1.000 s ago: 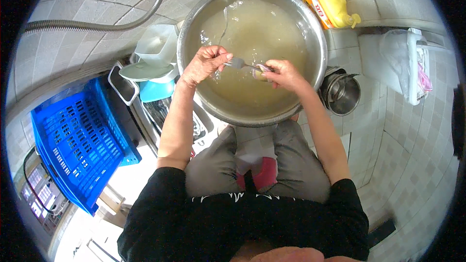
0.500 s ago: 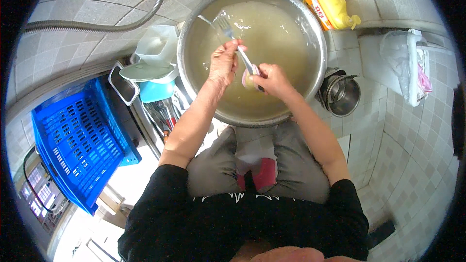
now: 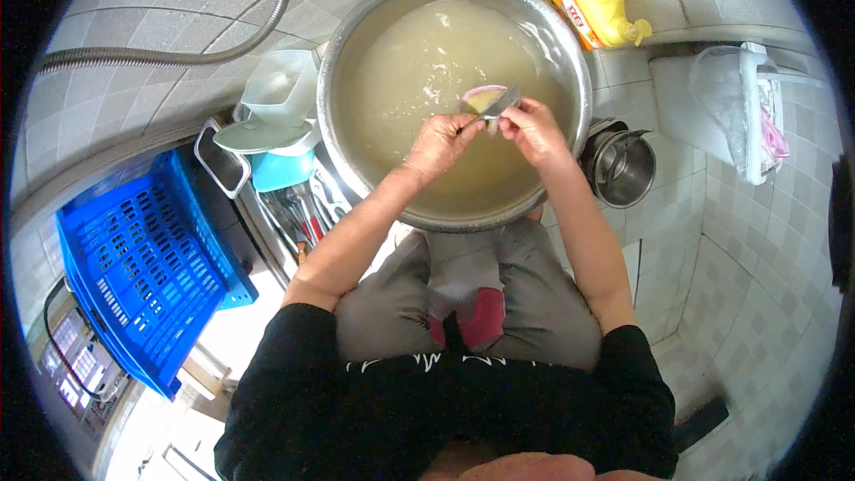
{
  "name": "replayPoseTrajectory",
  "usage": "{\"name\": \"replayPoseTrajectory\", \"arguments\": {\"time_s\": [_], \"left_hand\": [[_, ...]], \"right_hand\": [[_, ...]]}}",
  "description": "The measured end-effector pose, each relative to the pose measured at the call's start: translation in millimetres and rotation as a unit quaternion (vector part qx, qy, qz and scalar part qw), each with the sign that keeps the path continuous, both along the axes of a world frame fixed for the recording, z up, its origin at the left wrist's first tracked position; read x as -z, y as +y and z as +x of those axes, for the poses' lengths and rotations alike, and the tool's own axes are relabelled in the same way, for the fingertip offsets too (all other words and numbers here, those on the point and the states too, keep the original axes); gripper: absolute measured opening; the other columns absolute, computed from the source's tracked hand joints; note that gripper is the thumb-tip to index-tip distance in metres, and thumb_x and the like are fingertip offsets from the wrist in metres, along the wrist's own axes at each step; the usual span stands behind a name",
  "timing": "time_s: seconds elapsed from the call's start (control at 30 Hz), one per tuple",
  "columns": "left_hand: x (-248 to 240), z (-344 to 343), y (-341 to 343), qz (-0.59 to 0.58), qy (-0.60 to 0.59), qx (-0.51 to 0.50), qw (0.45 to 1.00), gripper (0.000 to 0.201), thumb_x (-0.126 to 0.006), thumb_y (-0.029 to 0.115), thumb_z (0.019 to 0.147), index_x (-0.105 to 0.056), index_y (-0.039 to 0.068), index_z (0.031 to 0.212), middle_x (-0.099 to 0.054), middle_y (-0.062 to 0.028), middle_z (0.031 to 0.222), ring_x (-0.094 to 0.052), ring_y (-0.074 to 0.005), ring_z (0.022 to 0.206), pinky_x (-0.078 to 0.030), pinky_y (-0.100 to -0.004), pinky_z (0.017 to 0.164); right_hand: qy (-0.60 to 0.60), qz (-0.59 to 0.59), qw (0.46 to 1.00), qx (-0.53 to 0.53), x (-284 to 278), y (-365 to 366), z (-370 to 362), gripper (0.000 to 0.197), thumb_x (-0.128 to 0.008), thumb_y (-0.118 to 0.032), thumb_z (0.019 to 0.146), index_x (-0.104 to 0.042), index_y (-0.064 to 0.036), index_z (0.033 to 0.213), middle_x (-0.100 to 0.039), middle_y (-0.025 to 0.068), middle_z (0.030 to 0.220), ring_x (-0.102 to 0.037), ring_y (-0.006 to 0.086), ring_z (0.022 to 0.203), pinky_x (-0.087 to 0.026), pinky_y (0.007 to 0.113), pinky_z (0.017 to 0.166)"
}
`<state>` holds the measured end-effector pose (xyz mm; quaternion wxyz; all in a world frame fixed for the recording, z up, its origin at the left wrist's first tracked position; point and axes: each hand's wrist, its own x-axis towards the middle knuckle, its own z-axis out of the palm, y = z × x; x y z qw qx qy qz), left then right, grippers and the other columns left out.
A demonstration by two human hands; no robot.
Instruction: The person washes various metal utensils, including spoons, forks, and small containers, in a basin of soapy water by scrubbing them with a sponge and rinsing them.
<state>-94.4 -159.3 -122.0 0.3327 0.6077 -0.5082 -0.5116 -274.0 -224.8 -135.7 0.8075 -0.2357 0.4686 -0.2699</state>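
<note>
Above the murky water, my left hand (image 3: 439,146) is closed on the handle of a metal fork (image 3: 503,105), which slants up to the right. Its head shows edge-on now; the tines are plain only in the earlier frame. Against the fork lies a pink-rimmed, yellowish scrub sponge (image 3: 482,98). My right hand (image 3: 536,131) pinches at the fork's head end, its fingertips around what looks like part of the sponge; the exact grip is partly hidden. Beneath both hands stands a large round metal basin (image 3: 581,116) of cloudy water.
Right of the basin are a yellow jug (image 3: 598,4) with an orange label, nested metal pots (image 3: 625,171) and a white bin (image 3: 753,116). On the left are plastic containers (image 3: 280,89), a tray of utensils (image 3: 298,214), a blue crate (image 3: 147,267) and a grey hose (image 3: 160,58).
The fork's head has swung from the upper left to the right, beside my right hand. Both hands have shifted right, and the sponge shows higher, between them.
</note>
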Motion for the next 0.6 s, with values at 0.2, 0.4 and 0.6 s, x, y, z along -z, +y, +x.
{"name": "replayPoseTrajectory", "arguments": {"time_s": [0.2, 0.4, 0.6], "left_hand": [[-11, 30, 2, 0.120, 0.083, 0.068, 0.987, 0.020, -0.055, 0.025, 0.090, -0.066, 0.008, 0.088, -0.045, 0.0045, 0.054, -0.037, -0.0062, 0.050, -0.035, -0.0245, 0.047], [-32, 20, -9, 0.271, 0.350, -0.054, 0.895, 0.030, -0.050, 0.029, 0.092, -0.059, 0.005, 0.107, -0.046, 0.0040, 0.055, -0.043, -0.0059, 0.043, -0.039, -0.0214, 0.040], [-35, 19, -10, 0.268, 0.436, -0.049, 0.858, 0.038, -0.045, 0.031, 0.093, -0.048, 0.004, 0.120, -0.047, 0.0022, 0.061, -0.044, -0.0078, 0.046, -0.043, -0.0239, 0.043]], "right_hand": [[0.028, -0.003, 0.992, 0.127, 4, -39, -50, 0.014, -0.067, -0.012, 0.079, -0.057, -0.0046, 0.086, -0.054, 0.0006, 0.068, -0.044, 0.0031, 0.051, -0.032, 0.017, 0.041], [0.047, -0.001, 0.996, 0.073, 11, -9, -17, 0.016, -0.063, -0.015, 0.083, -0.057, -0.0019, 0.090, -0.056, 0.0025, 0.069, -0.051, 0.0094, 0.054, -0.040, 0.022, 0.047], [0.070, 0.012, 0.997, 0.025, 4, 6, -7, 0.017, -0.060, -0.017, 0.085, -0.057, -0.0031, 0.094, -0.057, 0.0024, 0.072, -0.051, 0.0094, 0.054, -0.041, 0.022, 0.049]]}}
